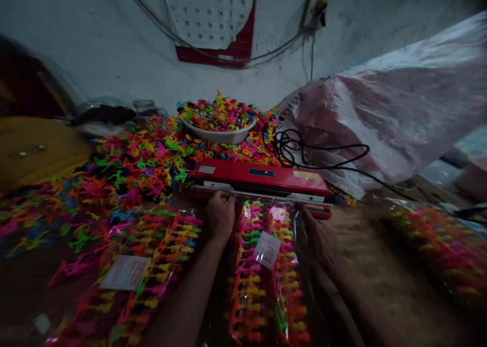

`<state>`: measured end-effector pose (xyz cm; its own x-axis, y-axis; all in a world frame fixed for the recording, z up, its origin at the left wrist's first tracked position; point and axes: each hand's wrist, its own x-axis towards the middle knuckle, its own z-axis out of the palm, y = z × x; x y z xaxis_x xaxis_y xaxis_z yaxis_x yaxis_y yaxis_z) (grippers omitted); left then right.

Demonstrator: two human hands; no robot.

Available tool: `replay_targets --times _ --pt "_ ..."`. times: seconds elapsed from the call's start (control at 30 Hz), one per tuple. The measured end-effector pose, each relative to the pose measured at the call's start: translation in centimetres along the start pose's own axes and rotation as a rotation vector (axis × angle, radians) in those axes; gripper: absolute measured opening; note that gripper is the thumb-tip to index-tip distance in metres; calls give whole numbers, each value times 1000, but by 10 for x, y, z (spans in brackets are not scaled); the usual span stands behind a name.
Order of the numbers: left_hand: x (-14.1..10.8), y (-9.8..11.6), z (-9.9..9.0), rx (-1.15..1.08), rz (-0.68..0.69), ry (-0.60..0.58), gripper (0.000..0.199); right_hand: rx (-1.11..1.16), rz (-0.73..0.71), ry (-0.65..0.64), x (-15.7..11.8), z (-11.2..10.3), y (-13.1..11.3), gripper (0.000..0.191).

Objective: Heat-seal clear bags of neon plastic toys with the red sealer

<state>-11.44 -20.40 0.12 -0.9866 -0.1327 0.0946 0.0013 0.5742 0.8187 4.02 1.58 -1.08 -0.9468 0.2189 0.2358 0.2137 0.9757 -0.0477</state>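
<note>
- Clear plastic packet [266, 266] of neon toy pieces, lying flat on the surface [365, 266] between both forearms, open end tucked under the bar of the red heat sealer [262, 180].
- Probably light, soft and floppy; film likely slick and crinkly, contents rigid little plastic shapes stacked in rows, so prone to sagging or sliding if lifted by one corner.
- Best taken near the top corners, just beside the sealer, where the film can be kept taut and flat.
- White paper label [267, 249] inside the packet, tilted.
- Left hand [219, 216]: curled into a loose fist at the packet's upper left corner, touching the sealer's front edge; grip looks closed on the film edge, though fingertips are hidden.
- Right hand [317, 235]: dim and blurred, resting flat along the packet's right side; grip appears open, pressing rather than pinching.
- Second filled packet [152, 266] just left of the left forearm; loose neon pieces [144, 164] heaped beyond, with a white bowl [220, 134] full of them behind the sealer.
- Black cord [304, 151] coiled to the right of the bowl, beside a large pinkish plastic bag [399, 113].
</note>
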Motion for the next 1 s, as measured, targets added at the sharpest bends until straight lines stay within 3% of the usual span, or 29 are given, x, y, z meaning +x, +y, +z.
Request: replay_targets --times 0.17,0.3,0.37,0.5,0.67,1.0 --pt "-4 7 -6 -27 -22 -7 10 19 27 147 -4 -8 2 46" --pt "-8 9 -10 -107 -82 -3 12 56 -29 372 10 -46 -15 35" --pt "-9 8 -13 -132 -108 19 11 97 -115 400 29 -65 -29 29" --pt "-10 6 -20 -101 -126 30 9 14 -244 194 80 -79 -61 32" --pt "-10 4 -26 -10 -86 -126 17 -75 -261 -174 114 -65 -82 26" --pt "-11 -5 -22 16 -59 -179 20 -39 -207 -267 101 -46 -83 22"
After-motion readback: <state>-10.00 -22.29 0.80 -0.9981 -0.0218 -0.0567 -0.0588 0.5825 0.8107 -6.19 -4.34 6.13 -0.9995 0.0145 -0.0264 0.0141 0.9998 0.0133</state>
